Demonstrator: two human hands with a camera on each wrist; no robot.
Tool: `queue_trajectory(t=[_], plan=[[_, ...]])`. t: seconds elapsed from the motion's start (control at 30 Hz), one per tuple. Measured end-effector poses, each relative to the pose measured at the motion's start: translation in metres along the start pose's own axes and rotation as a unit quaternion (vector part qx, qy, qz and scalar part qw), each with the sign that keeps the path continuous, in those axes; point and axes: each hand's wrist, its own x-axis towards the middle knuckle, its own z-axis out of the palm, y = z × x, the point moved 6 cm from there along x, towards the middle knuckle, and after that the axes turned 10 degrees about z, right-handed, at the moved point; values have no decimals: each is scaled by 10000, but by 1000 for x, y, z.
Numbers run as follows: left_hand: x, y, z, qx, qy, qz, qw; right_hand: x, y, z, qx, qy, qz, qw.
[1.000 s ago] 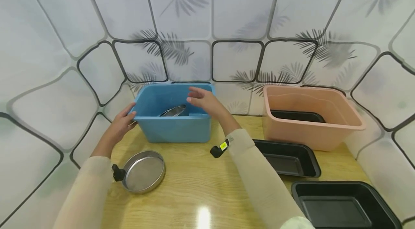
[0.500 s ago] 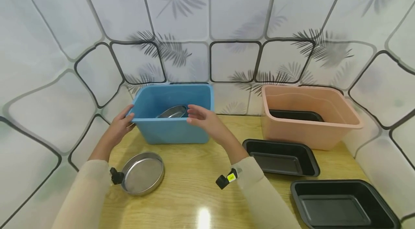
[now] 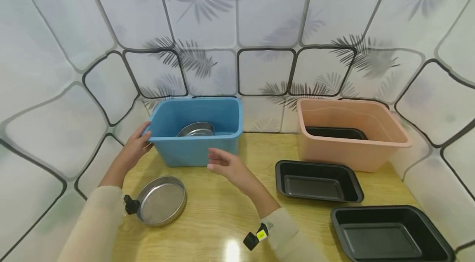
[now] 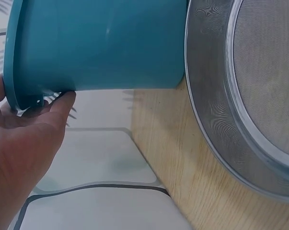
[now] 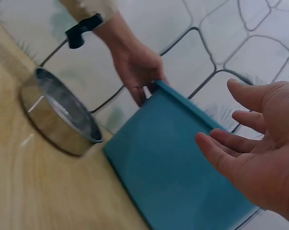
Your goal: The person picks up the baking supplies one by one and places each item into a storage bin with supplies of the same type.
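Left hand (image 3: pixel 136 148): gripping the rim of the rectangular blue plastic tub (image 3: pixel 193 153) at its left end. Right hand (image 3: pixel 230 167): holding nothing, fingers loosely curved, above the pale wooden table (image 3: pixel 208 216) in front of the tub.

Positions: blue tub towards the table's back-left corner; a round, shallow metal vessel (image 3: pixel 200 126) lies inside it, one piece or two nested, cannot tell. Round silver metal sieve (image 3: pixel 161 202) with mesh base: flat near the table's left edge, just in front of the tub, untouched by the fingers. Rectangular salmon-pink plastic tub (image 3: pixel 326 153): towards the back-right corner. Black rectangular metal pan (image 3: pixel 315 185): just in front of the salmon tub.

Step in hand (judged): handling round metalware at the blue tub, left hand steadying. Next move (judged): calls for right fingers to pinch the sieve's thin wall and lift it level, clear of the tub's rim.
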Motion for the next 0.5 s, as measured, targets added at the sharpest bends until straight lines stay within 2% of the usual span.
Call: queue_trajectory(t=[0.3,0.5], plan=[[0,-2,-1,-39,-51,69,10000,7,44,28,-120,50,410,9991],[-1,1,0,-48,-40,72,10000,15,64,49,-186,-63,567,9982]])
